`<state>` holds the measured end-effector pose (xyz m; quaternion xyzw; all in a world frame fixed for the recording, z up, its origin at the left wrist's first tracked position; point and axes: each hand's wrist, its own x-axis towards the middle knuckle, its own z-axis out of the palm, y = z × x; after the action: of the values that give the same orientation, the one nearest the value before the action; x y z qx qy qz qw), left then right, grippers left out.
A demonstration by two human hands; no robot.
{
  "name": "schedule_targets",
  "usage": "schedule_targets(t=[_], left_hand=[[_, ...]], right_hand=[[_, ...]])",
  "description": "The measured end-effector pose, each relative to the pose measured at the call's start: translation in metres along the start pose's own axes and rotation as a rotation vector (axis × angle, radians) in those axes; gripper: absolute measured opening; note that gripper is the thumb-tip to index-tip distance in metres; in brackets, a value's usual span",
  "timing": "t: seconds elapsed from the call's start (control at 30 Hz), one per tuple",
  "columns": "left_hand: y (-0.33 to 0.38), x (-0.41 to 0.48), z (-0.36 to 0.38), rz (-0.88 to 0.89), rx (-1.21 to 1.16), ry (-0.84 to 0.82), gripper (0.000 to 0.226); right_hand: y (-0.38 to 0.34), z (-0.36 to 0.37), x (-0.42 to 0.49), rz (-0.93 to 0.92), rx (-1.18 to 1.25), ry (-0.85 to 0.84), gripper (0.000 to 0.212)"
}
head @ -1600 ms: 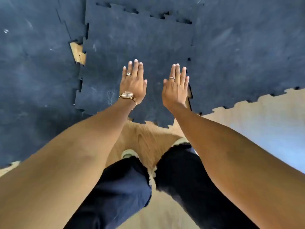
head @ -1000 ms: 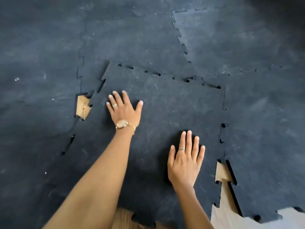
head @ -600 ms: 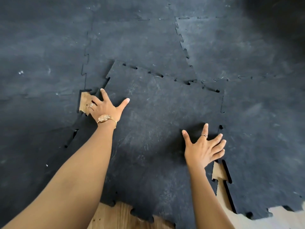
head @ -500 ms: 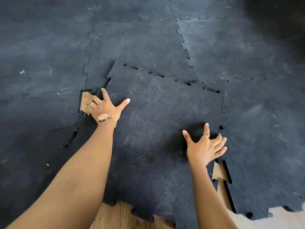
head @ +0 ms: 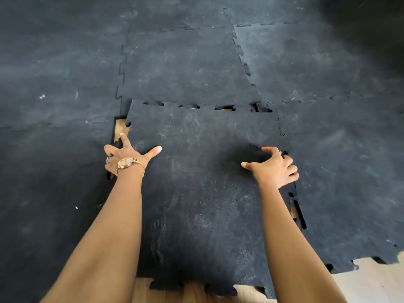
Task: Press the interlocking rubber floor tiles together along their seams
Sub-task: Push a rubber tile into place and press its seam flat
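Note:
A loose black rubber tile [head: 203, 182] with jigsaw edges lies in the middle of the floor, between laid tiles on its left [head: 54, 171], right [head: 349, 171] and far side [head: 185, 62]. My left hand [head: 129, 158] holds its left edge, thumb on top, fingers tucked at the seam. My right hand [head: 275, 169] grips the right edge, thumb on top, fingers curled over the seam. Small gaps show wood at the far seam [head: 226, 108], the far left corner [head: 119, 127] and the right seam [head: 294, 212].
Bare wooden floor [head: 371, 281] shows along the near edge of the tiles and at the bottom right. More joined black tiles [head: 295, 57] cover the floor further away. My forearms reach in from the bottom.
My hands went from flat on top of the tile to its left and right edges and curled on them. The tile has swung squarer to its neighbours; the right-hand gap has narrowed.

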<state>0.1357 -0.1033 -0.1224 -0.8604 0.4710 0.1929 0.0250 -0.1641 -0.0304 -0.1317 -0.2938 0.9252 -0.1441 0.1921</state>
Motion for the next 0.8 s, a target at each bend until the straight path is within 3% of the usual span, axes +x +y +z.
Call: schedule_targets(t=[0.13, 0.47, 0.63, 0.73, 0.8], left_hand=[[-0.016, -0.011, -0.009, -0.099, -0.006, -0.014, 0.12], [-0.022, -0.021, -0.003, -0.125, 0.056, -0.018, 0.117], [-0.012, -0.012, -0.014, -0.122, 0.199, -0.108, 0.127], [0.006, -0.007, -0.027, -0.186, 0.274, -0.207, 0.131], [0.03, -0.012, -0.026, -0.089, 0.253, -0.165, 0.129]], right_hand=[[-0.022, 0.0, -0.002, 0.021, 0.082, -0.007, 0.054], [-0.043, 0.013, 0.016, 0.053, 0.077, 0.01, 0.065], [-0.032, 0.017, 0.025, 0.06, 0.107, 0.116, 0.064], [-0.027, 0.021, 0.021, -0.006, 0.07, 0.187, 0.074], [-0.025, 0.025, 0.013, -0.046, 0.023, 0.197, 0.085]])
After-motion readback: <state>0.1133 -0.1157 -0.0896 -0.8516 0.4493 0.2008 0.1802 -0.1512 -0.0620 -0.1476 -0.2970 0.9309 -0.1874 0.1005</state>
